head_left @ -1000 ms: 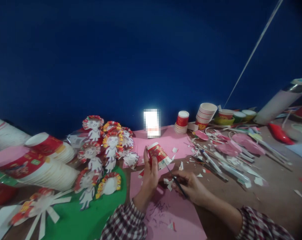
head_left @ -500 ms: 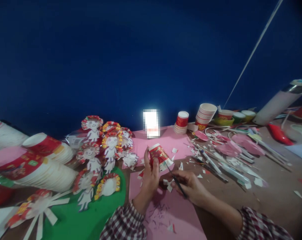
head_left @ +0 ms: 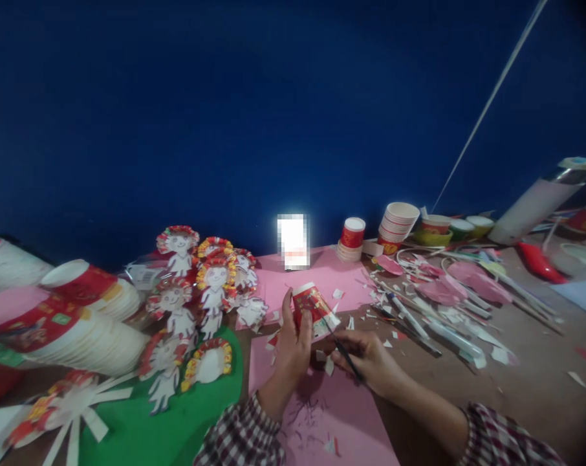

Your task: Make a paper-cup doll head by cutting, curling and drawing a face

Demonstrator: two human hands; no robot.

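Cradling a paper cup (head_left: 317,301), the left hand (head_left: 295,343) grasps its side; the right hand (head_left: 373,364) pinches a dark tool (head_left: 342,351); the cup seems light, dentable, best held gently round its wall.

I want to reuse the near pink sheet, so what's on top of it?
Dark marks and a red-and-white scrap show on the near pink sheet. Whatever is behind the left hand and checked sleeve cannot be seen, because they cover part of it.

Craft workspace, building type indeterminate. My worktable (head_left: 530,395) bears cut-paper figures (head_left: 214,294), stacked paper cups (head_left: 101,343), pink sheets (head_left: 273,278), pens (head_left: 410,316), strewn clippings (head_left: 500,355); blue wall (head_left: 215,116) behind.
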